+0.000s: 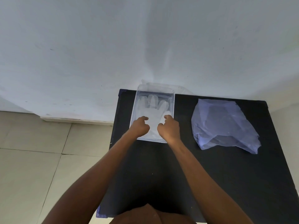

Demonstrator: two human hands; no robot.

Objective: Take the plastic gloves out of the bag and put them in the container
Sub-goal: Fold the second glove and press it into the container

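Both forearms over black table (161, 175), left hand (140, 126) and right hand (169, 129) fingers curled, pressing plastic glove (153, 110) in clear container (173, 101) at far edge, bag (223, 125) well apart toward right edge.

Clear glossy plastic container (173, 101), filmy translucent plastic gloves (153, 110), crinkled bluish plastic bag (223, 125), matt black table (161, 167)

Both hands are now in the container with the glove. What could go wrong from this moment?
The clear container sits at the table's far left corner and looks light, so pressing the glove with the left hand or right hand might shift it. The thin glove may also cling to fingers and lift out.
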